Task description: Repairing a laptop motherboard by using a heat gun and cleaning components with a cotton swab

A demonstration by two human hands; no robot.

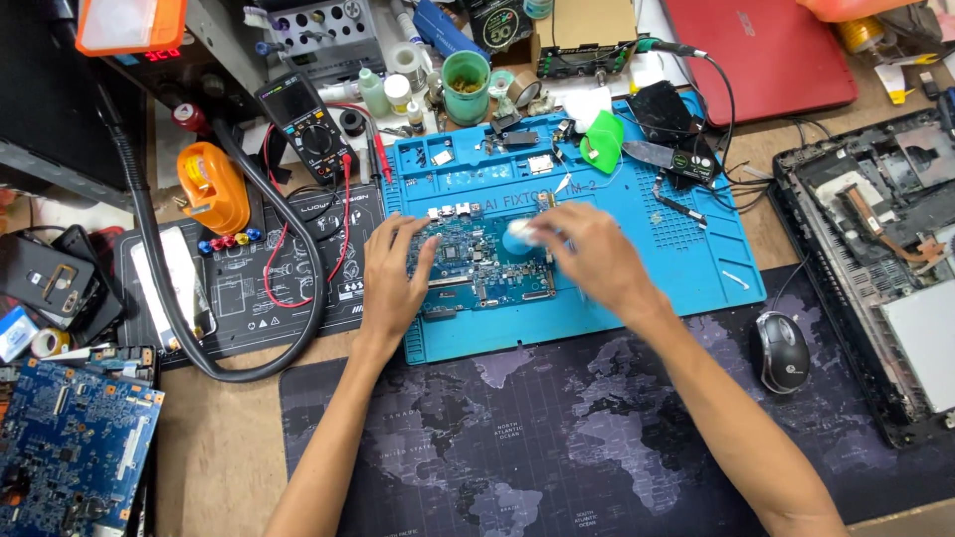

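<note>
Pinched between the fingertips of the right hand (597, 261) is a small white wad (521, 233), probably a cotton ball or a folded tissue; the blur there makes it hard to tell which. That grip is closed tight on the wad and presses it down onto the upper right part of a blue circuit board (476, 267), seemingly to rub or clean the surface. The left hand (395, 273) lies flat with its fingers spread along the board's left edge, its grip open and closed on nothing; the palm appears to pin the board so it does not slide under the pressure.

The board rests on a blue silicone work mat (617, 199), set roughly at its centre and slightly toward the left, which keeps the board off the bare table (214, 438) and within easy reach of both hands. On the mat's far side lie a green plastic pry tool (602, 139) and some small dark parts. Left of the mat sits a black printed pad (328, 234) carrying a multimeter (308, 124) with red leads, beside an orange tape dispenser (211, 186) and a thick black hose (169, 298) that curls around the pad. A second blue board (70, 438) lies at the lower left corner. To the right, a computer mouse (780, 350) rests on a dark desk mat printed with a world map (557, 438), near an opened laptop chassis (875, 259). A red laptop lid (766, 55) sits at the far edge.
</note>
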